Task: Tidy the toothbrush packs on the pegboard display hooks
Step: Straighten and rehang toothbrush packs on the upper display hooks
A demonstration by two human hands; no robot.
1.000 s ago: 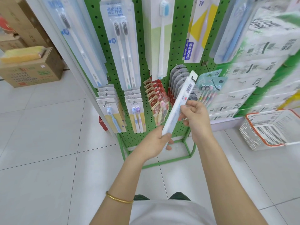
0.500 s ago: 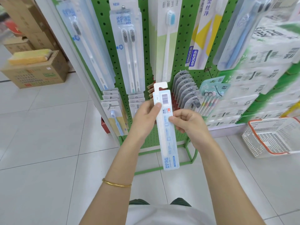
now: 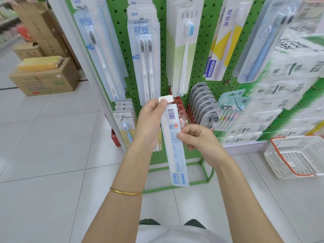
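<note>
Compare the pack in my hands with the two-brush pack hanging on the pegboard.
The held pack is narrow; the hanging pack is wider, with two brushes. The held pack shows its barcode back; the hanging pack faces front. The held pack is pinched by left hand and right hand; the hanging pack sits on a hook. Both are pale blue.

Long clear toothbrush packs point(image 3: 145, 58) hang close together along the top of the green metal pegboard point(image 3: 204, 41), small card packs point(image 3: 201, 102) stick out lower down, and a long white held pack point(image 3: 175, 146) covers the lower middle. Bare board shows near the bottom edge.
</note>
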